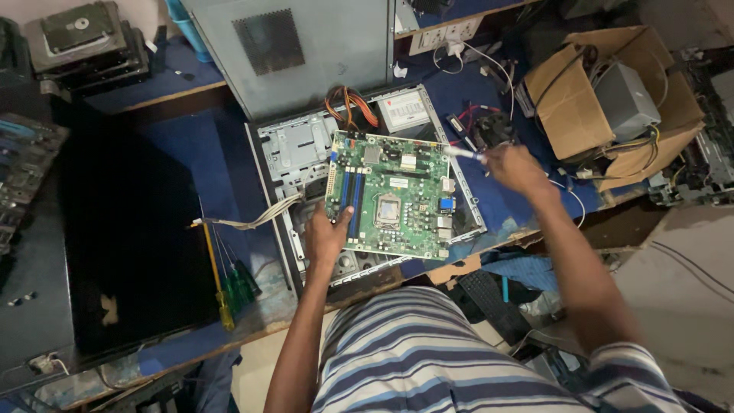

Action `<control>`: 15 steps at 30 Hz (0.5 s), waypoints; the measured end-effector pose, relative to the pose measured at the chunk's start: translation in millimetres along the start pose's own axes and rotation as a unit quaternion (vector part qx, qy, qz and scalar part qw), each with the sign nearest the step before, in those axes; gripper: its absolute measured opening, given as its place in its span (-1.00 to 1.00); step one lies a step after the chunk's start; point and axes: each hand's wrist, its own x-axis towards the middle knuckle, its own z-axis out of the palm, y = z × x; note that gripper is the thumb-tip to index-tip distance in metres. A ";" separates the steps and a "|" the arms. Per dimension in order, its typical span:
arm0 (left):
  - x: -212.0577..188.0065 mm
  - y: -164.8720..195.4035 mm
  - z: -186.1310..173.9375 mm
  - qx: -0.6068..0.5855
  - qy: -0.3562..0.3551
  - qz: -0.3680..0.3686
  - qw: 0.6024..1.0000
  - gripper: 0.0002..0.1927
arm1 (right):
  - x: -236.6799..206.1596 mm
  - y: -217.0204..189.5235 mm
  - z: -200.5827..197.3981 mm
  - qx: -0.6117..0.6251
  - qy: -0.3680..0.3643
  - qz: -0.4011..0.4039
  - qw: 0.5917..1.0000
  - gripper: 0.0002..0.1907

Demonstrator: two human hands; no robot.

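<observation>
While the left hand (327,235) presses closed fingers on the green rectangular motherboard's (388,195) seven-o'clock corner inside the open grey metal case (294,149), the right hand (517,170) pinches a white-handled tool (464,154) at three o'clock, seemingly mid-fastening; tip alignment likely needed.

Dim, cluttered blue-topped workbench (191,153), pale floor (688,306) perhaps concrete, cardboard box (569,107) aside
</observation>
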 end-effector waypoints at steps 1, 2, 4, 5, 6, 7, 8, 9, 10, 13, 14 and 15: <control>-0.5 0.4 0.0 -0.003 0.003 0.007 1.000 -0.46 | 1.4 -4.2 3.0 -0.005 0.035 0.028 0.999 -0.74; -0.6 1.2 0.1 -0.006 0.008 0.016 1.000 -0.46 | 4.0 -6.6 3.9 -0.010 0.072 0.055 0.996 -0.73; 0.2 2.1 0.0 -0.008 0.012 0.018 1.000 -0.46 | 8.0 -8.1 6.5 -0.032 0.084 0.030 0.996 -0.76; -0.2 2.0 0.2 -0.006 0.008 0.012 1.000 -0.46 | 8.6 -7.1 8.3 -0.043 0.088 0.020 0.995 -0.77; 0.4 2.0 0.3 -0.004 0.006 0.006 1.000 -0.46 | 8.1 -4.0 9.0 -0.044 0.077 -0.003 0.996 -0.77; 0.9 2.1 0.7 -0.011 0.009 0.012 1.000 -0.47 | 5.6 1.2 8.2 -0.045 0.066 -0.026 0.996 -0.77; 1.1 1.6 1.1 -0.016 0.013 0.017 1.000 -0.47 | 3.0 4.0 8.0 -0.046 0.054 -0.048 0.996 -0.77; 2.4 1.5 1.6 -0.022 0.017 0.024 0.999 -0.47 | 0.2 8.1 8.5 -0.025 0.012 -0.001 1.000 -0.76; 3.5 1.3 2.1 -0.020 0.015 0.019 1.000 -0.47 | -4.8 16.2 9.7 -0.004 -0.031 0.044 0.999 -0.72; 5.3 1.3 3.7 -0.021 0.014 0.013 1.000 -0.48 | -15.4 21.7 10.9 0.011 -0.064 -0.009 0.998 -0.70; 5.5 1.5 3.7 -0.027 0.015 0.018 0.999 -0.48 | -18.3 20.7 9.4 0.008 -0.059 -0.057 0.997 -0.71; 5.3 1.9 3.7 -0.033 0.015 0.024 0.999 -0.48 | -20.6 17.0 8.7 0.010 -0.058 -0.042 0.997 -0.71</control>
